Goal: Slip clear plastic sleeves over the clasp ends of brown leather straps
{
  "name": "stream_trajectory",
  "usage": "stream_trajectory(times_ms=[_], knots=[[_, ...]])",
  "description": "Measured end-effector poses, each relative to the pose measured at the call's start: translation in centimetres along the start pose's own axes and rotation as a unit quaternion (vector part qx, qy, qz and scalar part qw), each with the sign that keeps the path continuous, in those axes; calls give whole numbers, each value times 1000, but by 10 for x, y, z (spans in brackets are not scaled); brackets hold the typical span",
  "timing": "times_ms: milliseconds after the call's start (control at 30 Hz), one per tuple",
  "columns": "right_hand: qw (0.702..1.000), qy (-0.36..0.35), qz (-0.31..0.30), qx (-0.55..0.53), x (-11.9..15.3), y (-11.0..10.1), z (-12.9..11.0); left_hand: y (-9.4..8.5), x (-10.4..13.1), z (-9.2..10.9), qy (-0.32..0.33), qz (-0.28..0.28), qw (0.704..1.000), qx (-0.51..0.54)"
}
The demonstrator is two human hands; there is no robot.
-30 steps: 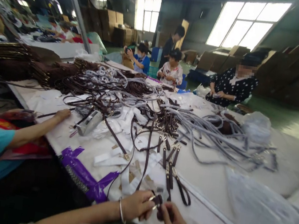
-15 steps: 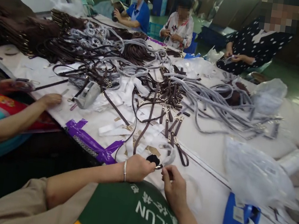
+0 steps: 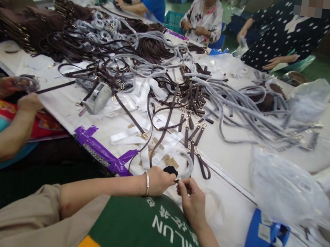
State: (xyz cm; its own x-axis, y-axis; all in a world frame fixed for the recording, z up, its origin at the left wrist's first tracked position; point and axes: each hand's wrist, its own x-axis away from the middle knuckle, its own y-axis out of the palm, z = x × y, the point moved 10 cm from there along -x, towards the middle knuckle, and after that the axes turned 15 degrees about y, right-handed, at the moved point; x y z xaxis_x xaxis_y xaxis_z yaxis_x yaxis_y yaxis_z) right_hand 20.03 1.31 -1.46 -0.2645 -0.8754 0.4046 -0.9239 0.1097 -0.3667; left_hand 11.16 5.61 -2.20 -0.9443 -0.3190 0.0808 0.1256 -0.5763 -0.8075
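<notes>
At the table's near edge my left hand [image 3: 160, 182] is closed on a small black piece [image 3: 170, 170] with a metal end. My right hand [image 3: 192, 198] pinches at the same metal end, its fingertips almost touching the left ones; what it grips is too small to make out. A loop of clear-wrapped strap [image 3: 189, 163] curves up from between the hands. Just beyond lie brown straps with gold clasps [image 3: 194, 137], white paper strips [image 3: 127, 134] and bits of brown paper.
A blue tape dispenser [image 3: 264, 244] and a clear plastic bag [image 3: 287, 188] lie at the right. Purple tape [image 3: 100, 149] runs along the left edge. A grey dispenser [image 3: 99, 98] and strap piles [image 3: 153, 51] lie farther back. Several people work around the table.
The view has shifted slightly. My hands have drawn a little closer together, and the wrapped loop shows more. The person in polka dots has spread their hands apart; the left neighbour's hand has pulled back.
</notes>
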Motion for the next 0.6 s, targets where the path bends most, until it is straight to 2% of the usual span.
stream_trajectory(times_ms=[67, 100, 167, 233, 300, 367, 467, 533, 600], knots=[[999, -15, -28, 29, -1, 6, -2, 4, -3, -2, -4, -26, 1000, -10], [998, -18, -43, 32, -2, 9, -2, 5, -4, -4, -12, -28, 999, 23], [998, -2, -55, 4, -3, 9, 2, 10, -5, -5, -17, -22, 987, 160], [998, 25, -47, -45, -5, 5, 8, 15, -6, -3, -15, -6, 948, 319], [997, 27, -53, -56, -5, 7, 7, 18, -7, -6, -24, 19, 913, 406], [997, -8, -74, -20, -2, 14, -4, 18, -9, -13, -45, 53, 908, 413], [995, -52, -84, 16, 2, 19, -17, 11, -10, -16, -49, 89, 926, 362], [996, -27, -82, -19, 0, 16, -9, 2, -8, -12, -31, 105, 941, 321], [990, 48, -87, -97, -6, 12, 13, -7, -3, -6, -7, 113, 946, 303]])
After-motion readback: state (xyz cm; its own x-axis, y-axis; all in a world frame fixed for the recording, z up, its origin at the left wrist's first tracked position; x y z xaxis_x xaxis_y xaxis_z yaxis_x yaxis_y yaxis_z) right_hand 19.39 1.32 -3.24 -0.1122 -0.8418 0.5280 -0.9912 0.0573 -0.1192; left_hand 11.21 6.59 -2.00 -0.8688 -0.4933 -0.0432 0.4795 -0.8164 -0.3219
